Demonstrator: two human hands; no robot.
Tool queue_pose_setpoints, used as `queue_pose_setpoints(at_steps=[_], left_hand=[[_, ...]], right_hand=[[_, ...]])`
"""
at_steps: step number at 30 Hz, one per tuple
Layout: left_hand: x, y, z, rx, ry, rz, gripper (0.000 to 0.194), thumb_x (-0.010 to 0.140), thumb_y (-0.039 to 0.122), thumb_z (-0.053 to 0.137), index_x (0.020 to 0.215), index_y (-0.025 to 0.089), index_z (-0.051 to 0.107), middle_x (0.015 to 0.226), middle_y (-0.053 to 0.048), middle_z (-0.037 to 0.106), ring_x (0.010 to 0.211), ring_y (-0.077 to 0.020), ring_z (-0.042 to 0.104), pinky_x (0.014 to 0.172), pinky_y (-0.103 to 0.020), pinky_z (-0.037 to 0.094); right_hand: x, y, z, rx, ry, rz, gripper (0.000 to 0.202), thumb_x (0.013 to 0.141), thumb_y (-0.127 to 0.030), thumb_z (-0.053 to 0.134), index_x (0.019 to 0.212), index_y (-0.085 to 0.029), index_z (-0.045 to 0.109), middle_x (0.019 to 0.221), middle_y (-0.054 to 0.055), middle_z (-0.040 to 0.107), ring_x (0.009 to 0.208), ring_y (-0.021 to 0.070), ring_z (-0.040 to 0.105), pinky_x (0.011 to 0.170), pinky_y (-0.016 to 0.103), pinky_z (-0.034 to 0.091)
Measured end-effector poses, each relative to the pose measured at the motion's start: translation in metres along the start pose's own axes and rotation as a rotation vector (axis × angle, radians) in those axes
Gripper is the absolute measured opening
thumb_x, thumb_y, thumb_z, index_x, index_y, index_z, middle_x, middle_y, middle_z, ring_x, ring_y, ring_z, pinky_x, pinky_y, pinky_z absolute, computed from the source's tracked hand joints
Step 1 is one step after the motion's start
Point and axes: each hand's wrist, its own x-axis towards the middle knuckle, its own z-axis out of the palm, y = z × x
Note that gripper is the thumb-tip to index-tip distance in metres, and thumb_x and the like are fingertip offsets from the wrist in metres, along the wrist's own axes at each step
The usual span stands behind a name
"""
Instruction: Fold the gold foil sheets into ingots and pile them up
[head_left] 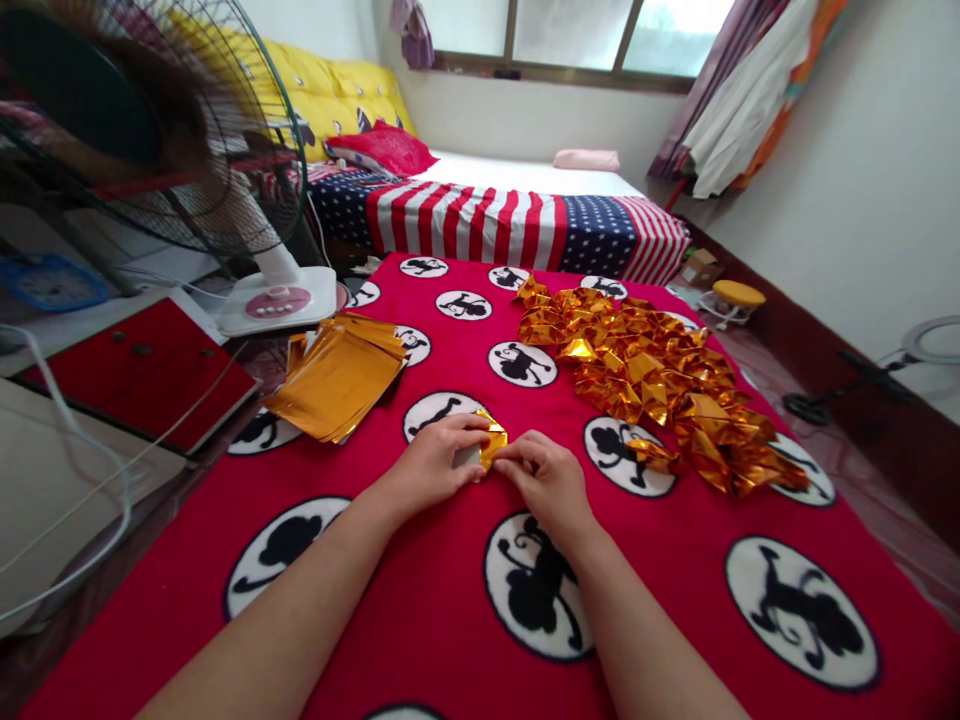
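Observation:
A small piece of folded gold foil paper [492,436] is between my two hands, low over the red patterned cloth. My left hand [442,455] grips its left side, with the fingers bent over the top and the thumb below. From the right, my right hand [546,480] pinches the lower right edge with thumb and fingertips. Part of the piece is hidden behind my left fingers. A stack of flat gold foil sheets [341,380] lies to the left. On the right is a heap of folded gold foil pieces [637,370], with one piece [652,455] at its near edge.
The red cloth [450,580] with monkey figures covers the surface under my hands. At left stand an electric fan [277,290] and a red panel [150,365]. A bed [480,220] is beyond; a yellow-topped stool [739,293] and a ring-shaped stand [930,340] are at right.

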Motion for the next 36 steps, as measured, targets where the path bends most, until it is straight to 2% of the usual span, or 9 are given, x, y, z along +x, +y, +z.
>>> queue_pose_setpoints(at_steps=[7, 12, 16, 19, 21, 25, 29, 36], left_hand=[[0.001, 0.000, -0.001, 0.002, -0.011, 0.001, 0.039, 0.070, 0.014, 0.075, 0.109, 0.021, 0.072, 0.124, -0.008, 0.065, 0.115, -0.0231, 0.060, 0.104, -0.036, 0.046], [0.006, 0.003, -0.001, 0.036, -0.031, 0.033, 0.042, 0.069, 0.010, 0.076, 0.108, 0.022, 0.070, 0.123, -0.007, 0.065, 0.113, -0.0221, 0.061, 0.101, -0.035, 0.047], [0.004, 0.015, -0.002, 0.195, 0.043, 0.029, 0.027, 0.070, 0.014, 0.076, 0.094, 0.023, 0.073, 0.112, -0.005, 0.065, 0.105, -0.0210, 0.060, 0.091, -0.032, 0.049], [-0.002, 0.023, -0.001, 0.275, 0.044, -0.029, 0.007, 0.074, 0.017, 0.073, 0.078, 0.021, 0.073, 0.090, -0.003, 0.066, 0.089, -0.0189, 0.061, 0.079, -0.029, 0.049], [-0.004, 0.025, 0.001, 0.241, 0.001, -0.096, 0.006, 0.078, 0.017, 0.069, 0.077, 0.021, 0.074, 0.083, -0.002, 0.067, 0.081, -0.0171, 0.062, 0.074, -0.027, 0.048], [-0.004, 0.022, 0.003, 0.117, -0.047, -0.196, 0.009, 0.078, 0.017, 0.068, 0.077, 0.021, 0.076, 0.081, -0.002, 0.070, 0.076, -0.0155, 0.063, 0.071, -0.025, 0.047], [-0.002, 0.020, 0.002, 0.058, -0.052, -0.240, 0.009, 0.075, 0.015, 0.069, 0.075, 0.021, 0.076, 0.078, -0.002, 0.070, 0.071, -0.0146, 0.062, 0.068, -0.024, 0.046], [-0.003, 0.020, 0.002, 0.059, -0.046, -0.293, 0.008, 0.074, 0.017, 0.069, 0.074, 0.019, 0.076, 0.076, -0.003, 0.071, 0.069, -0.0149, 0.062, 0.066, -0.025, 0.045]], right_hand=[[0.004, -0.002, -0.001, -0.039, -0.049, -0.045, 0.011, 0.085, -0.020, 0.064, 0.081, -0.024, 0.073, 0.078, -0.001, 0.061, 0.067, 0.0116, 0.055, 0.060, 0.023, 0.037], [-0.004, -0.003, -0.006, -0.099, -0.088, -0.030, 0.012, 0.086, -0.020, 0.060, 0.076, -0.021, 0.067, 0.077, -0.001, 0.060, 0.069, 0.0126, 0.056, 0.062, 0.023, 0.037], [-0.011, -0.007, -0.005, -0.153, -0.057, 0.012, 0.013, 0.086, -0.020, 0.060, 0.074, -0.021, 0.066, 0.074, -0.001, 0.059, 0.068, 0.0130, 0.056, 0.063, 0.024, 0.037], [-0.013, -0.009, -0.002, -0.185, -0.020, 0.000, 0.012, 0.086, -0.021, 0.060, 0.075, -0.022, 0.066, 0.075, -0.001, 0.058, 0.065, 0.0124, 0.055, 0.060, 0.024, 0.036], [-0.013, -0.008, 0.000, -0.182, 0.005, -0.037, 0.012, 0.086, -0.022, 0.060, 0.077, -0.022, 0.067, 0.080, 0.000, 0.059, 0.069, 0.0127, 0.056, 0.061, 0.024, 0.036], [-0.011, -0.006, 0.000, -0.142, 0.003, -0.089, 0.013, 0.088, -0.022, 0.059, 0.080, -0.023, 0.070, 0.083, 0.001, 0.060, 0.074, 0.0134, 0.058, 0.063, 0.023, 0.038], [-0.009, -0.004, 0.001, -0.130, -0.007, -0.053, 0.013, 0.086, -0.023, 0.061, 0.079, -0.024, 0.071, 0.078, 0.000, 0.060, 0.065, 0.0119, 0.055, 0.057, 0.023, 0.036], [-0.007, -0.005, 0.003, -0.136, 0.008, -0.005, 0.011, 0.085, -0.025, 0.063, 0.077, -0.025, 0.071, 0.077, -0.001, 0.062, 0.067, 0.0120, 0.057, 0.058, 0.023, 0.036]])
